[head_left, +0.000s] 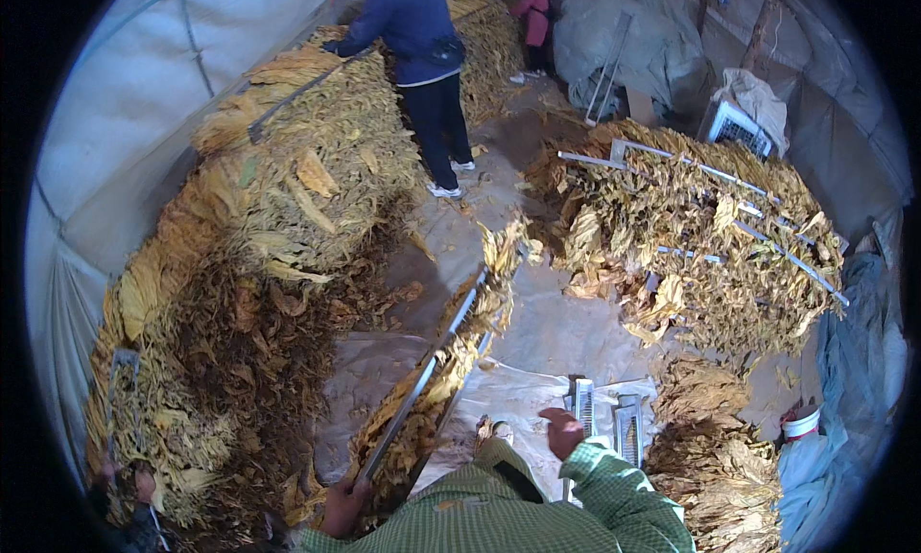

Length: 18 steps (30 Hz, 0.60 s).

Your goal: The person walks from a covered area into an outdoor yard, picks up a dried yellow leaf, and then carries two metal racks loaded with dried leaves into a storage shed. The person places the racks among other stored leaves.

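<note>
Covering the tarp floor point(566, 332), dried leaf heaps point(288, 198) fill the tent.

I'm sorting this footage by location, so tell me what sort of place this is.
Probably a tarp-walled shed for sorting cured tobacco leaf. Big heaps of dried yellow-brown leaves cover the sheeted floor, metal clamp racks lie across a heap, and the left hand holds a leaf-filled rack.
</note>
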Motion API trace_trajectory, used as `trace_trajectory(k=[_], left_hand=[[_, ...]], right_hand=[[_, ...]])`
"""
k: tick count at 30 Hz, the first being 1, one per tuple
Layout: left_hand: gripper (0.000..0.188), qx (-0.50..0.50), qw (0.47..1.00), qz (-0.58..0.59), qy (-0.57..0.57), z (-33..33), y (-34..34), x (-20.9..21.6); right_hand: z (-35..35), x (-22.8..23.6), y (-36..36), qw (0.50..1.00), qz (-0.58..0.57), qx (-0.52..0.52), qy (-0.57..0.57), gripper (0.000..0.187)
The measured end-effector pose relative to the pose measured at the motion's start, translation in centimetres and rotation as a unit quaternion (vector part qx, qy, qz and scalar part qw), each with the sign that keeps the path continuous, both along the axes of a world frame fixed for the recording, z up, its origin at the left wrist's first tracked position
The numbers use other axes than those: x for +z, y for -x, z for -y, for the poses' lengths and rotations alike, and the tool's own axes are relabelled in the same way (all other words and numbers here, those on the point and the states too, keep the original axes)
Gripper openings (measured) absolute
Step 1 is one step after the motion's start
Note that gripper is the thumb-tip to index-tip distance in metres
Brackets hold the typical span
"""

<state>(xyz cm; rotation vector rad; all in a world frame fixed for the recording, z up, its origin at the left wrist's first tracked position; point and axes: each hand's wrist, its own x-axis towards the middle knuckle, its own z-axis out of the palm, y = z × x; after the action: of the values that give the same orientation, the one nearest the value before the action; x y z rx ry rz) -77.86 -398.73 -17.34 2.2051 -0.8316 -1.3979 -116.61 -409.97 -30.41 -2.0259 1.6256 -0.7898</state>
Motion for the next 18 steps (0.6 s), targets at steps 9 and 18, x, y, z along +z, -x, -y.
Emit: trace_trajectory(k=[9, 18], left_hand=[[0.035, -0.073, 0.996, 0.038, 0.015, 19.4, 3.4, -1.8], [0.035, -0.074, 0.996, -0.04, 0.035, 38.2, 3.1, -5.8]], right_hand=[[9.6, -5.0, 10.6, 0.928, 0.178, -0.196, -0.263, 0.02], [28.5, -5.2, 9.7, 0.945, 0.161, -0.182, -0.217, 0.023]])
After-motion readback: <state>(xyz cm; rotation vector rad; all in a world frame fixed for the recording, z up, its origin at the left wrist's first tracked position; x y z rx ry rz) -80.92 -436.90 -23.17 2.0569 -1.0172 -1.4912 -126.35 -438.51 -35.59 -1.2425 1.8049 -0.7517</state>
